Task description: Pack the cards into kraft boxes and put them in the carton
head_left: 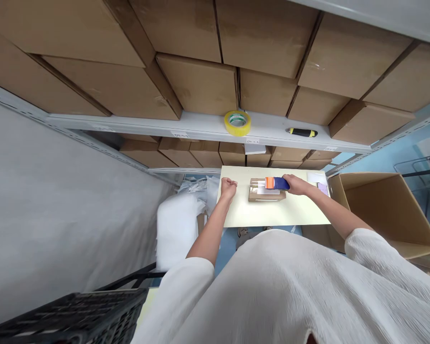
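Note:
A small cardboard box (253, 195) lies on the pale yellow tabletop (304, 210), with a whitish label and glossy tape on its upper face. My right hand (295, 184) is wrapped round the handle end of a blue and orange tape dispenser (280, 183). The dispenser's orange end is over the top of the box; whether it touches is hard to tell. To the left of the box, apart from it, my left hand (229, 188) is curled into a loose fist above the table, with nothing visible in it.
A yellow tape roll (237, 123) and a black and yellow cutter (302, 132) lie on the shelf ahead, below stacked cartons (197, 86). A large open carton (383, 205) stands right of the table. White packing foam (177, 229) and a black crate (68, 315) are on the left.

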